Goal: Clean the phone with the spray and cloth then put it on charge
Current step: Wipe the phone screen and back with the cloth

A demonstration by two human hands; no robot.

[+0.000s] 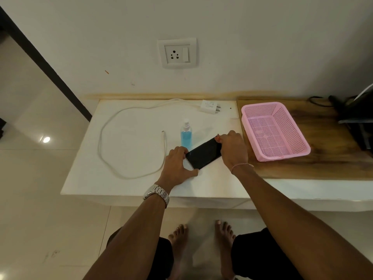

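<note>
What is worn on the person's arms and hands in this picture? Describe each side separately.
Both forearms are bare, with no sleeves showing. The left wrist carries a silver metal watch with a link band. The right wrist carries a thin beaded bracelet. The left hand shows no rings; the right hand has no visible ring either, though its fingers are partly hidden.

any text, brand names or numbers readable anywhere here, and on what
Charger adapter: small print with a red mark on its face, too small and blurred to read.
Spray bottle: no label visible.
Phone: screen dark, no text showing.
Wall socket, pink basket, wristwatch: no readable marking.
So nothing here can be quoted.
</note>
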